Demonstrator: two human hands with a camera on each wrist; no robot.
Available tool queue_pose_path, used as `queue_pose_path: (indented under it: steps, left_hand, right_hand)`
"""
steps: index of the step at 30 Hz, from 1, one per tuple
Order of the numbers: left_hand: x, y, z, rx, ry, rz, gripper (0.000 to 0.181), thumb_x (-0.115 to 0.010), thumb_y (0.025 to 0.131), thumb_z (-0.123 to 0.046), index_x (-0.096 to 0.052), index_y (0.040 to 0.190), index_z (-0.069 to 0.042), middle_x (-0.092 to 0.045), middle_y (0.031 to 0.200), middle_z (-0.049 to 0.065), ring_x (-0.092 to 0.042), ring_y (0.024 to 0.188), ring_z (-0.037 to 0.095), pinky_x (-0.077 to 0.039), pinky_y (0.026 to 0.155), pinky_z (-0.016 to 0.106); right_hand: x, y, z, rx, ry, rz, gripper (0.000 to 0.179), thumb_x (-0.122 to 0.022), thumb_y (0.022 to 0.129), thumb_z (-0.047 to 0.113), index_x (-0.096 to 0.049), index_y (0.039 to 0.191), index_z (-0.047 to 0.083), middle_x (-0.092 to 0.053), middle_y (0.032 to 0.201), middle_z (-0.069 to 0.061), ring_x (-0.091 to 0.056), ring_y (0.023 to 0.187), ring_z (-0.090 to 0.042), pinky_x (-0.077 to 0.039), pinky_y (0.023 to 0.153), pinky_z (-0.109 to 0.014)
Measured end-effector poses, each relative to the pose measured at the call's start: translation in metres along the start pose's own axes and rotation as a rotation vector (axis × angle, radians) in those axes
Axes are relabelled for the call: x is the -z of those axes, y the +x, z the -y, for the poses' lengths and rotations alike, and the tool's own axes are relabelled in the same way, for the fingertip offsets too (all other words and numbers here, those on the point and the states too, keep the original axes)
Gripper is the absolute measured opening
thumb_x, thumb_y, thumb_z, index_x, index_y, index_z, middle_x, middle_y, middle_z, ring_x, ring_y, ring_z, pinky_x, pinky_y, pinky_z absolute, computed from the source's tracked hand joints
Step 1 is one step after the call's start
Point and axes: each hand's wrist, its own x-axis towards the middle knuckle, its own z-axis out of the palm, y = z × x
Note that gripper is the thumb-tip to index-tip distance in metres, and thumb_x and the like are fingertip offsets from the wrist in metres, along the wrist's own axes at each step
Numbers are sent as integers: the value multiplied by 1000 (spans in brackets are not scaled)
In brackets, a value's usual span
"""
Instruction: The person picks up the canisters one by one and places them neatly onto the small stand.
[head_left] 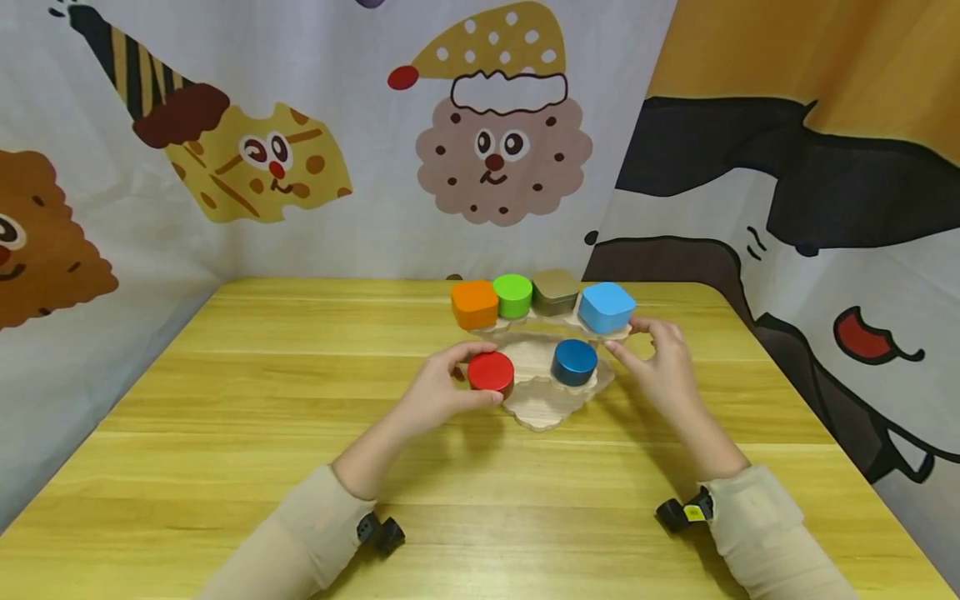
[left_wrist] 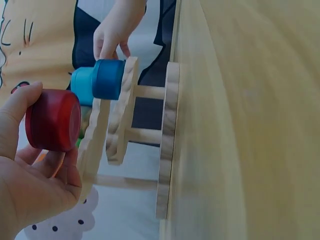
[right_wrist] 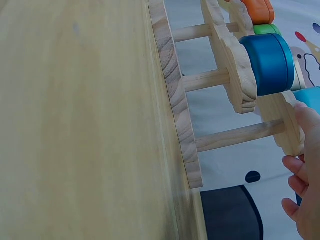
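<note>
My left hand [head_left: 435, 387] grips a small red round cup-shaped block [head_left: 491, 372] by its sides, between thumb and fingers. In the left wrist view it hangs in the air at the left of a tiered wooden stand [head_left: 542, 410]. A dark blue round block [head_left: 575, 363] sits on the stand's middle tier, toward its right. On the top tier stand orange [head_left: 474, 305], green [head_left: 513, 297], olive [head_left: 555, 292] and light blue [head_left: 607, 307] blocks. My right hand [head_left: 667, 367] pinches the top tier's right end, thumb above and fingers below.
The stand's tiers have scalloped edges and rest on round wooden dowels [right_wrist: 240, 136] above a flat base [right_wrist: 175, 95]. Under it is a wood-grain table [head_left: 247, 417]. A printed cloth [head_left: 322, 75] with cartoon biscuits hangs behind the table's back edge.
</note>
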Motion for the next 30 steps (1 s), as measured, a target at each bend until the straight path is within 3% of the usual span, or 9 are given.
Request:
queue_pose_path:
  steps: [4, 12, 19, 30]
  left_hand:
    - [-7, 5, -4, 16, -17, -13, 59, -84, 74, -16, -60, 128, -10, -61, 123, 0, -49, 97, 23, -41, 84, 50]
    - [-18, 12, -8, 47, 34, -18, 60, -83, 75, -18, -59, 130, -13, -60, 118, -3, -49, 86, 30, -41, 67, 32]
    - [-27, 18, -8, 37, 48, -20, 60, -81, 78, -18, -57, 132, -11, -59, 123, -3, -50, 94, 22, -41, 73, 31]
    - [-30, 22, -4, 74, 60, -60, 59, -80, 79, -19, -56, 133, -15, -59, 123, 0, -53, 99, 17, -47, 79, 32]
  right_hand:
    - [0, 0, 0, 6, 4, 0, 49, -74, 86, 29, -58, 116, -7, -58, 109, -20, -44, 110, -37, -36, 88, -56]
    - [0, 1, 1, 2, 12, -1, 48, -74, 85, 27, -58, 115, -7, -58, 109, -21, -44, 110, -36, -36, 88, -56]
    - [0, 1, 0, 4, 12, 0, 49, -74, 85, 28, -59, 115, -7, -58, 110, -20, -44, 110, -36, -36, 88, -56]
    - [-1, 1, 0, 2, 10, -2, 50, -74, 85, 28, -58, 116, -7, -57, 110, -20, -44, 110, -36, -36, 88, -55]
